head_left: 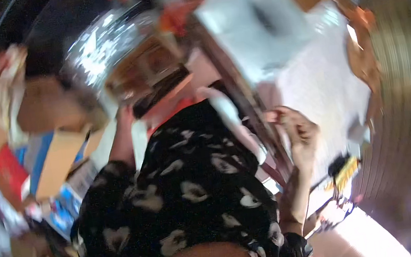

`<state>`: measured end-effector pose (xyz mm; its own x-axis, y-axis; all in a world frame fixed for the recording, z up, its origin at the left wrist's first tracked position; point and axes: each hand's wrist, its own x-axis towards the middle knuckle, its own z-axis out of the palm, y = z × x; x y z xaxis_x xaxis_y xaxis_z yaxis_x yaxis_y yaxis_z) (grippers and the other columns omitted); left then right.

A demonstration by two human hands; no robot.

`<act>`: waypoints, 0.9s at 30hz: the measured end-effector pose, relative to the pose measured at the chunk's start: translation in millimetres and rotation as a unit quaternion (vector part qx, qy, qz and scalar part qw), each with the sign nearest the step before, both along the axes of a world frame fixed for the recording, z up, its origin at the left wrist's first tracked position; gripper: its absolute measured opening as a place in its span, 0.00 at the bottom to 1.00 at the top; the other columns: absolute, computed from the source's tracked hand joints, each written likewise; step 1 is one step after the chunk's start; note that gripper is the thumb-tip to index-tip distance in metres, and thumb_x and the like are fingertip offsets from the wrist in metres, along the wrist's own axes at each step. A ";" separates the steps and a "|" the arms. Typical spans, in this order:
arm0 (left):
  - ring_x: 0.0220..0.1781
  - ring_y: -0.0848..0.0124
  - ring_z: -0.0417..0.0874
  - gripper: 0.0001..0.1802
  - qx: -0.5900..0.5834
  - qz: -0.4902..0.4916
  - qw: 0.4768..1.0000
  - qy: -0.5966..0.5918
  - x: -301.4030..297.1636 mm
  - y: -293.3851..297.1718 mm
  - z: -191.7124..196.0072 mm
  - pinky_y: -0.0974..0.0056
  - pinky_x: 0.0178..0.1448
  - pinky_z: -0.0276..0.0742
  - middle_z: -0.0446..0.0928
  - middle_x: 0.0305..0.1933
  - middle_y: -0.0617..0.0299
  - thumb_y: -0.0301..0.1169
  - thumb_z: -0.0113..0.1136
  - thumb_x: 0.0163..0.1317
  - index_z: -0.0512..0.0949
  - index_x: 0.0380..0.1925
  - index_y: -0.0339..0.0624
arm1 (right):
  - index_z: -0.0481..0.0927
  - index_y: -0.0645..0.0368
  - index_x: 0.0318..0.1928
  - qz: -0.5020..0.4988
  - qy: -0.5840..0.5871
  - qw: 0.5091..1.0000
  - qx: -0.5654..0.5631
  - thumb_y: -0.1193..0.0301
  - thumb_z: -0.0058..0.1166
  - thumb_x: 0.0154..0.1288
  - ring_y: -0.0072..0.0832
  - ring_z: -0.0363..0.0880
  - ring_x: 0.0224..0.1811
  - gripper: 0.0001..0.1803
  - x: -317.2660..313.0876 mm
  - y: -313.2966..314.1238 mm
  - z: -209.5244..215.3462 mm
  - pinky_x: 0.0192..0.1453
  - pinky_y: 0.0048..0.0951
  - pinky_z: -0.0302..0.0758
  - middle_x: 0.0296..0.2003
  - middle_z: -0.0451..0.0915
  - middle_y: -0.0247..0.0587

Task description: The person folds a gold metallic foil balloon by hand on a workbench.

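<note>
Motion blurs much of this view. My left hand (123,118) reaches the lower left corner of a brown box-like package (147,65) with a dark lower edge. Its fingers are smeared and partly hidden, so whether they grip the package is unclear. Crumpled, shiny clear plastic (99,46) lies over and beside the package's far left side. At the right, my right hand (297,128) hovers by the edge of a table (309,82) with a white surface. Its fingers are curled with the tips together; anything between them is too small to make out.
A pale, translucent plastic sheet or bag (254,27) covers the table's far part. Brown paper or cardboard (360,54) lines its right side. Cardboard boxes (55,162) and mixed packages crowd the left. A yellow object (347,174) sits near the table's near right corner, beside a ribbed wall (396,101).
</note>
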<state>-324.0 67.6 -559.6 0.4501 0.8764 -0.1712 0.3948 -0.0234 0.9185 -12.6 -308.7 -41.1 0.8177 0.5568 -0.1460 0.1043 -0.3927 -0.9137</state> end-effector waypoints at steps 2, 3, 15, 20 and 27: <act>0.40 0.57 0.84 0.14 -0.134 0.032 0.990 0.012 -33.9 50.0 -15.5 0.59 0.48 0.83 0.84 0.37 0.51 0.36 0.56 0.76 0.82 0.39 0.36 | 0.88 0.68 0.44 -0.011 0.039 0.999 0.012 0.77 0.54 0.75 0.28 0.86 0.46 0.10 -5.7 -1.3 -11.9 0.59 0.34 0.80 0.41 0.90 0.45; 0.38 0.53 0.85 0.17 -0.034 -0.063 0.985 0.158 -22.1 26.0 -34.8 0.55 0.45 0.83 0.84 0.36 0.47 0.40 0.54 0.75 0.82 0.45 0.36 | 0.87 0.69 0.44 -0.013 0.042 0.998 0.036 0.79 0.54 0.74 0.30 0.85 0.49 0.09 -7.6 -12.1 -20.2 0.62 0.33 0.79 0.41 0.90 0.45; 0.60 0.59 0.79 0.20 0.139 -0.014 0.990 0.035 63.2 172.0 67.8 0.59 0.66 0.78 0.78 0.59 0.48 0.32 0.53 0.78 0.72 0.63 0.30 | 0.84 0.71 0.53 -0.139 0.011 0.989 0.039 0.77 0.55 0.76 0.28 0.87 0.50 0.12 2.2 -93.2 -10.4 0.58 0.29 0.82 0.45 0.89 0.44; 0.65 0.60 0.79 0.21 0.283 -0.065 0.947 -0.140 230.8 55.2 284.4 0.59 0.70 0.73 0.78 0.65 0.49 0.32 0.55 0.79 0.74 0.65 0.31 | 0.82 0.65 0.60 -0.247 -0.255 0.919 -0.173 0.69 0.52 0.78 0.37 0.88 0.52 0.17 117.4 -159.2 -52.3 0.57 0.34 0.81 0.48 0.87 0.57; 0.55 0.60 0.85 0.10 0.328 -0.514 0.760 -0.223 456.9 -139.9 513.1 0.59 0.61 0.79 0.84 0.51 0.52 0.21 0.61 0.68 0.83 0.48 0.33 | 0.61 0.57 0.77 -0.282 -0.406 0.822 -0.283 0.60 0.48 0.79 0.49 0.61 0.78 0.32 294.1 -230.4 -120.2 0.77 0.58 0.60 0.77 0.61 0.53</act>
